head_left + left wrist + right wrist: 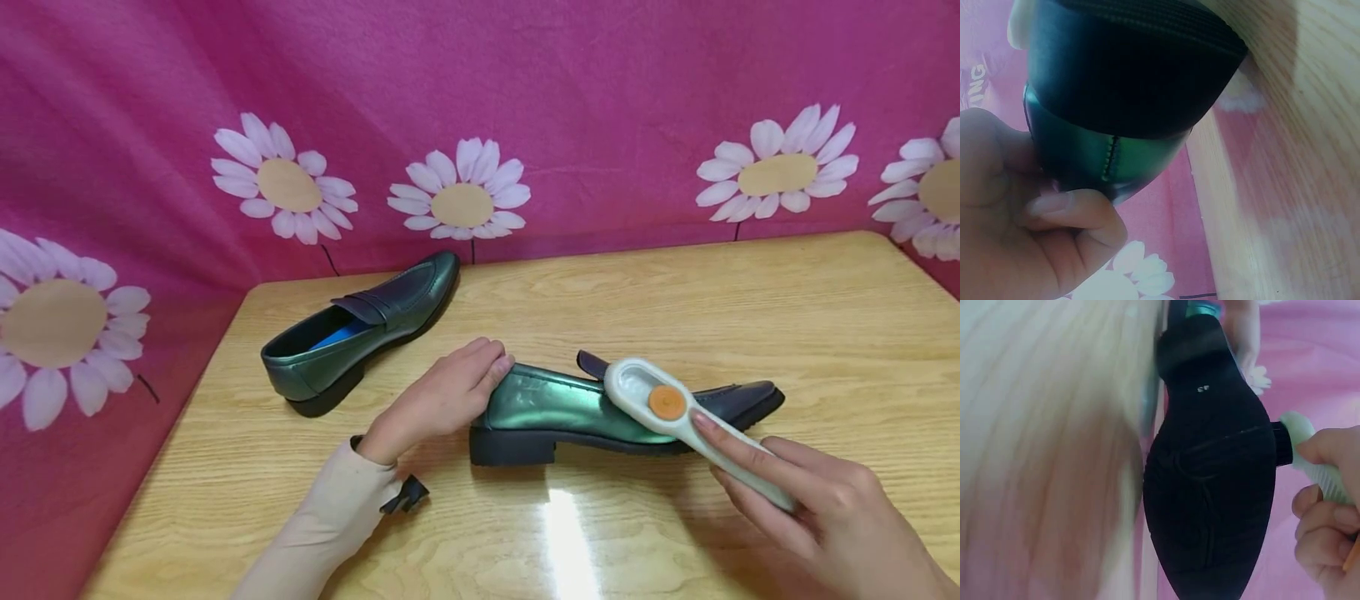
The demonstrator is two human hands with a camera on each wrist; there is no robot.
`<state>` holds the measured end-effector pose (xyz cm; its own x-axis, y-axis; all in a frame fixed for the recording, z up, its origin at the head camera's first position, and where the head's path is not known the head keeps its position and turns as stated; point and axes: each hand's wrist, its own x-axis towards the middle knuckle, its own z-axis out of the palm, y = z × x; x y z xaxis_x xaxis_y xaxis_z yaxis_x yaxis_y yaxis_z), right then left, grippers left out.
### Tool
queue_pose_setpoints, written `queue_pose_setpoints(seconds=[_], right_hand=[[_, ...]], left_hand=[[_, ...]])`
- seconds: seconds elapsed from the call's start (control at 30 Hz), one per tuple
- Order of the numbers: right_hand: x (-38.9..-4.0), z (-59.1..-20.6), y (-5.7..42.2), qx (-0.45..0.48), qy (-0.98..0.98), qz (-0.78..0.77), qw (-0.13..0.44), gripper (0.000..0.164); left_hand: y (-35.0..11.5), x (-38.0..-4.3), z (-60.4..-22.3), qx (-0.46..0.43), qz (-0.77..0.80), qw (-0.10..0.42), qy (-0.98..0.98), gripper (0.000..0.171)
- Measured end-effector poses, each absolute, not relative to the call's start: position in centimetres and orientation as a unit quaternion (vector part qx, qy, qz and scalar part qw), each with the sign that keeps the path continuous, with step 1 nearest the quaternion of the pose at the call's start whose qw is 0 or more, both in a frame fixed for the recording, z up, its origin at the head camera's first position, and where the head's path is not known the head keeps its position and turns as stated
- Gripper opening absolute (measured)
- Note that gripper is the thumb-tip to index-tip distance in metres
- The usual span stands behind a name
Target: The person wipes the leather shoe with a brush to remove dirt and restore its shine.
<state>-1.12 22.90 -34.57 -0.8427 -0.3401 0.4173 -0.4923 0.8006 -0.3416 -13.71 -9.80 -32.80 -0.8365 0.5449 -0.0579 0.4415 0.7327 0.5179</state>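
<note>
A shiny green loafer point(555, 408) with a black sole point(1210, 469) is held over the table, its toe to the right and its side towards me. My left hand point(450, 387) pinches the rim at its heel; the left wrist view shows the thumb point(1054, 205) beside the stitched back seam. A white-handled brush point(731, 458) with an orange button point(666, 402) is gripped in my right hand point(817, 500), the index finger stretched along the handle. Its head overlaps the loafer's upper, and dark bristles point(1282, 444) lie right at the shoe's edge in the right wrist view.
Another dark green loafer point(352, 333) with a blue insole stands upright at the back left of the wooden table point(585, 317). Behind and along the left side hangs a magenta cloth point(585, 100) printed with white daisies.
</note>
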Motion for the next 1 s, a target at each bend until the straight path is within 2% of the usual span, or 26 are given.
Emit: queue_pose_setpoints(seconds=[0.23,0.4,0.47,0.73,1.0], right_hand=[[-1.0,-34.8,22.6,0.255,-0.938,0.213,0.102,0.075],[-1.2,-34.5,23.2,0.206,-0.945,0.216,0.136,0.079],[-1.2,-34.5,23.2,0.216,-0.936,0.224,0.164,0.081],[-0.8,-34.9,22.0,0.274,-0.932,0.207,0.118,0.077],[-1.1,-34.4,23.0,0.210,-0.938,0.221,0.164,0.082]], left_hand=[[-9.8,-13.7,-32.9,0.269,0.250,0.098,0.925,0.022],[-9.8,-13.8,-32.9,0.266,0.250,0.100,0.926,0.022],[-9.8,-13.7,-32.9,0.266,0.249,0.100,0.926,0.022],[-9.8,-13.8,-32.9,0.265,0.247,0.097,0.927,0.023],[-9.9,-13.8,-33.0,0.267,0.248,0.099,0.926,0.023]])
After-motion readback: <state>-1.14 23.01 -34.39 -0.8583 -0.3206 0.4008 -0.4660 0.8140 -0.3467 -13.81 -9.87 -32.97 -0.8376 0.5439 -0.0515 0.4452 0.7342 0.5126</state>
